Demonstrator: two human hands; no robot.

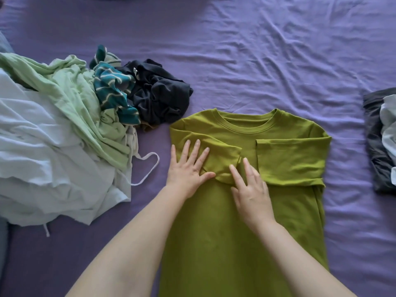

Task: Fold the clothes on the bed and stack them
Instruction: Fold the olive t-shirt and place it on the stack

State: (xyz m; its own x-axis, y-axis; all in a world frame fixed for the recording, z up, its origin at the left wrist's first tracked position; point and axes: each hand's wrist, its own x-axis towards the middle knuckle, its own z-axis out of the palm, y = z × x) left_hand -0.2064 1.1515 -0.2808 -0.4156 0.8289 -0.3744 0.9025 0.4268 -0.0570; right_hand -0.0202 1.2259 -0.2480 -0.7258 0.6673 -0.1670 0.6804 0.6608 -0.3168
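An olive-green T-shirt (285, 159) lies flat on the purple bed sheet (257, 50), neck away from me, with both sleeves and sides folded inward. My left hand (188, 168) presses flat with spread fingers on the folded left sleeve. Just right of it, my right hand (250, 189) lies flat on the shirt's middle, fingertips at the sleeve's cuff. A pile of unfolded clothes sits at the left: a pale blue garment (42, 151), a light green one (70, 93), a teal striped one (111, 86) and a black one (158, 93).
A stack of folded clothes (379, 142), dark grey with a pale piece on top, lies at the right edge. A white drawstring loop (147, 168) trails from the pile toward the shirt. Wrinkled sheet stretches beyond the shirt's collar.
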